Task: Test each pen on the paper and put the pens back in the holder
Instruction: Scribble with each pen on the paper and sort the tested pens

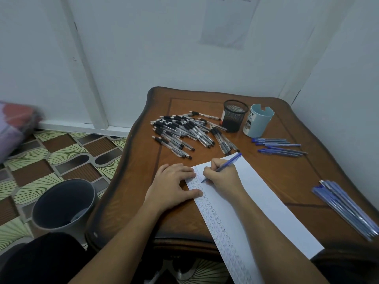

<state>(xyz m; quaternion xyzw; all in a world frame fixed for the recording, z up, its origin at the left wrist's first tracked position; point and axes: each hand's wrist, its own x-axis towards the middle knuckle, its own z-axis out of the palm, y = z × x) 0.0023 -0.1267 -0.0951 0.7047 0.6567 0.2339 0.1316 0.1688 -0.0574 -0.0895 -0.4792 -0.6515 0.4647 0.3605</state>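
The right hand's (223,178) fingers (213,166) are curled and pinch the pen (228,163) near its tip. The pen is blue, slim and translucent. Its long axis runs diagonally: the tip points down and to the left and meets the paper (270,203); the rear end points up and to the right, away from the person. The pen lies over the far part of the paper.

The left hand (173,184) lies flat, fingers (185,171) straight and slightly spread. Its fingertips and thumb press on the paper's left edge, just beside the pen tip.

The paper is a long white strip. Rows of small blue marks run down its left side. Its near end overhangs the table (131,189).

Beyond the hands lies a heap of black pens (184,132). A black mesh holder (234,116) stands to the right of the heap, with a pale blue cup (258,122) beside it. Several blue pens (281,147) lie in front of the cup. More blue pens (348,209) lie at the table's right edge. A grey bin (63,203) stands on the floor to the left.
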